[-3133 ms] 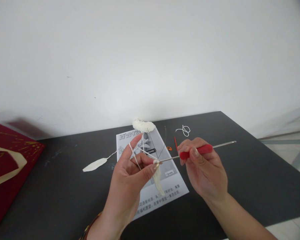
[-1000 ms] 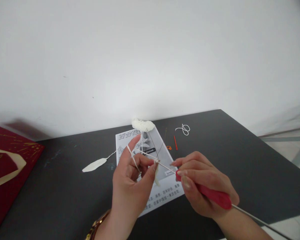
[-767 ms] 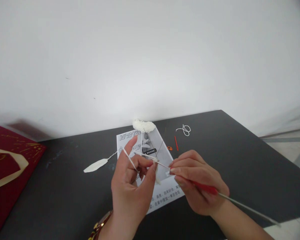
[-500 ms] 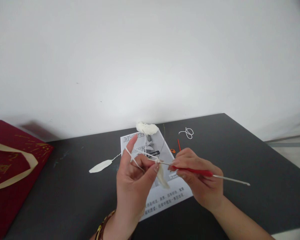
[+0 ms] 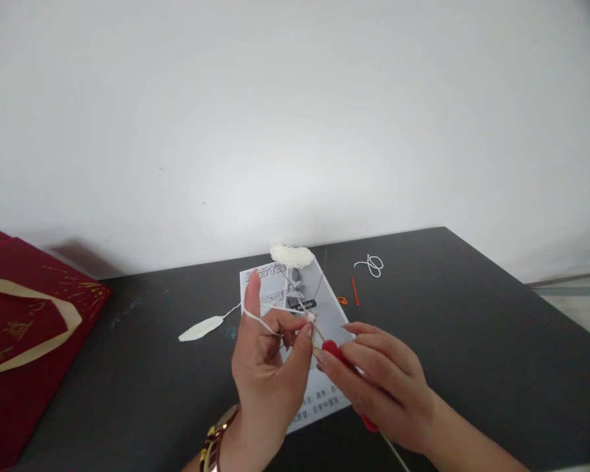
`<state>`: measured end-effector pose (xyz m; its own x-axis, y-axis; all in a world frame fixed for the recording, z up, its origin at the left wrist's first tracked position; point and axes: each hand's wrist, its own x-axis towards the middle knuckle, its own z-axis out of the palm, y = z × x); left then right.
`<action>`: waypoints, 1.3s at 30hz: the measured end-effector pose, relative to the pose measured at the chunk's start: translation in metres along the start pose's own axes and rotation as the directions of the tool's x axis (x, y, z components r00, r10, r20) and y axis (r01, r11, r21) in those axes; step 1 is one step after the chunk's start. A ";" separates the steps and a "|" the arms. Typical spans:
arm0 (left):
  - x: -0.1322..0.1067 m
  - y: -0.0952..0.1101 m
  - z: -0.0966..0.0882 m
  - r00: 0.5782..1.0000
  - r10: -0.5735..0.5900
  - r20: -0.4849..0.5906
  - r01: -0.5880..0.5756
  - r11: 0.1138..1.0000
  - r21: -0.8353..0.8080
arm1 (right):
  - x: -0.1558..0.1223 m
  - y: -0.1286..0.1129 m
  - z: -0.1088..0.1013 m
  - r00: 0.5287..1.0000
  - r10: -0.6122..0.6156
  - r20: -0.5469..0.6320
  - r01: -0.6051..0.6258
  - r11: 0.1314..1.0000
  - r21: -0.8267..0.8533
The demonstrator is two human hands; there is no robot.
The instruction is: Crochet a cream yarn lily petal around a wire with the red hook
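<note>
Between thumb and fingertips my left hand (image 5: 270, 367) pinches a small white crochet piece (image 5: 311, 317), most of it hidden by the fingers. White yarn (image 5: 263, 320) loops around the raised left index finger and runs to the piece. My right hand (image 5: 388, 380) is closed on the red grip of a crochet hook (image 5: 332, 349). The hook's thin metal shaft reaches up to the left and passes at the crochet piece; whether its tip has caught yarn I cannot tell. A printed sheet (image 5: 319, 403) lies beneath both hands.
A white yarn skein (image 5: 292, 255) rests at the sheet's top edge. Left of it lies a finished-looking white leaf-shaped piece (image 5: 201, 328). To the right are an orange stitch marker (image 5: 342, 301), a red needle (image 5: 355, 292) and a yarn scrap (image 5: 372, 265). A red gift bag (image 5: 34, 328) stands far left.
My right hand has turned the crochet hook from nearly level to a steep slant, its back end now pointing down toward me. The left hand keeps its pinch, and the view has shifted slightly.
</note>
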<state>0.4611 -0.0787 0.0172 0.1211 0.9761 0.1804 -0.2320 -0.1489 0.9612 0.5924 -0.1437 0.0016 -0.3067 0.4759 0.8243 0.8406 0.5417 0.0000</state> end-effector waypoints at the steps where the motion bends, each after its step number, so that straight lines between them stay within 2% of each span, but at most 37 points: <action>1: 0.000 -0.003 0.000 0.999 0.051 -0.014 -0.050 0.998 0.048 | 0.001 -0.001 0.001 0.999 0.030 -0.015 -0.029 0.999 0.042; 3: 0.001 -0.008 -0.002 0.994 0.105 -0.004 -0.104 0.990 0.099 | 0.003 -0.002 0.002 0.988 0.133 -0.081 -0.117 0.978 0.173; 6: 0.003 -0.011 -0.005 0.994 0.088 0.071 -0.096 0.989 0.109 | 0.005 -0.003 0.002 0.931 0.343 -0.126 -0.275 0.885 0.374; 10: 0.009 -0.008 -0.007 0.990 -0.030 0.136 0.025 0.999 0.040 | 0.002 0.000 -0.003 0.884 0.449 -0.129 -0.331 0.798 0.504; 14: 0.013 0.000 -0.006 0.967 -0.156 0.200 0.164 0.986 -0.024 | -0.003 0.006 -0.008 0.834 0.548 -0.065 -0.398 0.679 0.617; 17: 0.016 0.005 -0.006 0.925 -0.263 0.276 0.288 0.956 -0.056 | -0.003 0.012 -0.013 0.793 0.608 -0.032 -0.428 0.594 0.681; 21: 0.021 0.009 -0.011 0.848 -0.381 0.369 0.424 0.905 -0.037 | 0.000 0.018 -0.017 0.725 0.689 0.017 -0.456 0.460 0.762; 27: 0.027 0.010 -0.019 0.730 -0.461 0.505 0.540 0.841 -0.013 | 0.002 0.024 -0.016 0.644 0.756 0.113 -0.463 0.268 0.845; 29: 0.029 0.010 -0.021 0.698 -0.477 0.535 0.568 0.823 -0.008 | 0.003 0.024 -0.017 0.648 0.751 0.125 -0.455 0.250 0.855; 34: 0.029 0.012 -0.022 0.632 -0.499 0.593 0.626 0.780 -0.010 | 0.004 0.025 -0.022 0.714 0.690 0.117 -0.426 0.296 0.855; 36: 0.030 0.013 -0.021 0.615 -0.507 0.604 0.641 0.767 -0.009 | 0.003 0.027 -0.022 0.703 0.698 0.132 -0.431 0.270 0.861; 39: 0.031 0.013 -0.021 0.604 -0.512 0.611 0.653 0.757 -0.011 | 0.003 0.029 -0.019 0.635 0.745 0.203 -0.445 0.137 0.885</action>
<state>0.4413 -0.0475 0.0312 0.7815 0.5690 -0.2557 -0.1073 0.5264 0.8435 0.6243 -0.1399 0.0153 0.3407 0.8469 0.4084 -0.1432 0.4760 -0.8677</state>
